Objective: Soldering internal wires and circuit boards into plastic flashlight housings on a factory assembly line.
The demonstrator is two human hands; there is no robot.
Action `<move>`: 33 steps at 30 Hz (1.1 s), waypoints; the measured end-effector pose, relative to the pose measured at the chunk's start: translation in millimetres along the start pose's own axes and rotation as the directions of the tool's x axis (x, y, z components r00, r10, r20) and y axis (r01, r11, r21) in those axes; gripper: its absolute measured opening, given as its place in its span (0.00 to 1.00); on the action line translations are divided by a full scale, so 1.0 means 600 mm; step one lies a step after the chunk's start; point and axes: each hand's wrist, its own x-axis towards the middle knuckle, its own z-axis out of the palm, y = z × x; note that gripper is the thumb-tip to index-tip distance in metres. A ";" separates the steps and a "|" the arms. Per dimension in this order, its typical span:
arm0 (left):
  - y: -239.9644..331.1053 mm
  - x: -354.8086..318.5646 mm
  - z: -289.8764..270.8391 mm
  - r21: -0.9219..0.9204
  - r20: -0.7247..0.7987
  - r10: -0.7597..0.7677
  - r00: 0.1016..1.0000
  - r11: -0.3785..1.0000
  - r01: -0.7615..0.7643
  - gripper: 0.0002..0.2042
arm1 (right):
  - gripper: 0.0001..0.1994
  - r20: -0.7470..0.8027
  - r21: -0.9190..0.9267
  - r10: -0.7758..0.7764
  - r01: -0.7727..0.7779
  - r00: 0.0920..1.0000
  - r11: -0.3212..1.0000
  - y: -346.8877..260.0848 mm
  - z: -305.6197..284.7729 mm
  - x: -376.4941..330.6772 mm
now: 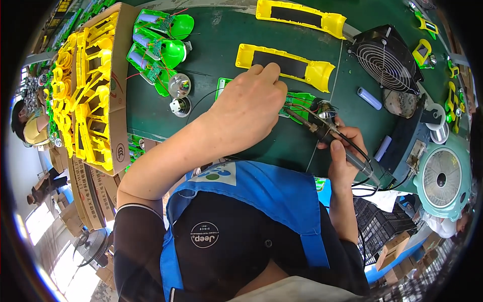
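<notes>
My left hand (pixel 251 105) is closed over the bench, its fingers curled down at a green lamp housing (pixel 302 100) with wires and a round lamp head (pixel 326 109). What those fingertips pinch is hidden beneath the hand. From the right, my right hand (pixel 347 151) grips a soldering iron (pixel 356 162) by its handle, with the cable running alongside. The iron slants up and left over the green housing toward my left fingers. Just beyond my left hand lies a yellow lamp casing (pixel 287 67) with a dark panel.
Another yellow casing (pixel 297 17) lies farther back. Green housings with cells and boards (pixel 151 55) line the left, beside a cardboard box (pixel 118 75) of yellow parts. Rightward are a black fan (pixel 387 63), a battery cell (pixel 370 98), a solder spool (pixel 438 132) and a pale green fan (pixel 441 177).
</notes>
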 end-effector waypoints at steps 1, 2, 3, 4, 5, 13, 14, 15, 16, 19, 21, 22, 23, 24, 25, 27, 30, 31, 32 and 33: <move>0.000 0.001 0.001 0.000 0.001 0.000 1.000 1.000 0.000 0.04 | 0.11 -0.001 0.000 0.001 -0.001 1.000 1.000 0.001 0.000 0.000; 0.000 0.001 0.001 -0.001 0.000 0.001 1.000 1.000 -0.001 0.04 | 0.11 -0.005 0.005 0.009 -0.009 1.000 1.000 0.001 0.000 0.000; 0.000 0.002 0.001 -0.001 -0.002 0.001 1.000 1.000 -0.001 0.04 | 0.11 -0.010 0.010 0.017 -0.017 1.000 1.000 0.002 0.001 -0.001; 0.001 0.002 -0.001 0.011 0.003 0.007 1.000 1.000 -0.007 0.05 | 0.10 -0.015 0.006 0.018 -0.018 1.000 1.000 0.000 0.002 0.000; 0.002 0.003 -0.001 0.010 0.004 0.006 1.000 1.000 -0.006 0.05 | 0.10 -0.014 0.006 0.019 -0.018 1.000 1.000 0.001 0.002 0.000; 0.004 0.005 0.000 0.044 -0.011 0.009 1.000 0.999 -0.008 0.05 | 0.11 -0.032 0.014 -0.040 0.041 0.999 0.999 0.003 -0.002 0.002; 0.005 0.005 0.000 0.038 -0.019 0.005 1.000 0.999 -0.004 0.05 | 0.11 -0.052 0.025 -0.051 0.052 0.997 0.998 0.009 -0.005 0.000; 0.005 0.005 0.000 0.036 -0.023 0.002 1.000 0.999 -0.001 0.04 | 0.11 -0.046 0.024 -0.045 0.046 0.998 0.999 0.008 -0.006 0.002; 0.006 0.005 0.000 0.038 -0.021 0.003 1.000 0.999 -0.002 0.04 | 0.11 -0.048 0.027 -0.045 0.046 0.998 0.999 0.006 -0.005 0.003; 0.006 0.007 0.001 0.049 -0.011 -0.008 1.000 0.999 0.009 0.04 | 0.11 -0.062 0.048 -0.019 0.022 0.998 0.999 0.003 -0.005 0.003; 0.007 0.006 0.002 0.040 -0.017 -0.012 1.000 0.999 0.013 0.04 | 0.11 -0.075 0.055 -0.012 0.016 0.997 0.998 0.001 -0.004 0.001; 0.008 0.005 0.000 0.035 -0.007 -0.016 1.000 0.999 0.016 0.05 | 0.11 -0.080 0.064 -0.003 0.009 0.997 0.998 0.001 -0.003 0.001; 0.007 0.005 0.000 0.033 -0.007 -0.016 1.000 0.999 0.016 0.05 | 0.11 -0.068 0.095 -0.012 0.019 0.998 0.995 0.003 -0.005 0.002; 0.006 0.004 0.000 0.032 -0.007 -0.016 1.000 0.999 0.017 0.05 | 0.11 -0.069 0.097 -0.012 0.018 0.998 0.995 0.004 -0.007 0.002; 0.007 0.004 0.001 0.023 -0.011 -0.019 1.000 1.000 0.019 0.05 | 0.11 -0.040 0.075 -0.003 0.006 0.999 0.997 0.004 -0.009 0.001; 0.008 0.005 0.002 0.029 -0.017 -0.020 1.000 0.999 0.020 0.05 | 0.10 0.001 0.057 0.002 -0.002 1.000 0.998 0.005 -0.011 0.000; 0.008 0.005 0.002 0.030 -0.023 -0.027 0.999 0.999 0.027 0.05 | 0.10 0.014 0.014 0.017 -0.018 1.000 1.000 -0.001 -0.005 0.001; 0.008 0.005 0.002 0.026 -0.019 -0.028 0.999 0.999 0.028 0.05 | 0.09 0.022 0.019 0.017 -0.017 1.000 1.000 -0.003 -0.005 0.001; 0.007 0.005 0.001 0.021 -0.022 -0.022 1.000 1.000 0.022 0.05 | 0.09 0.023 0.018 0.017 -0.018 1.000 1.000 -0.004 -0.004 0.002; 0.007 0.005 0.001 0.020 -0.023 -0.023 0.999 1.000 0.023 0.05 | 0.09 0.020 0.003 0.010 -0.010 1.000 1.000 -0.005 -0.001 0.003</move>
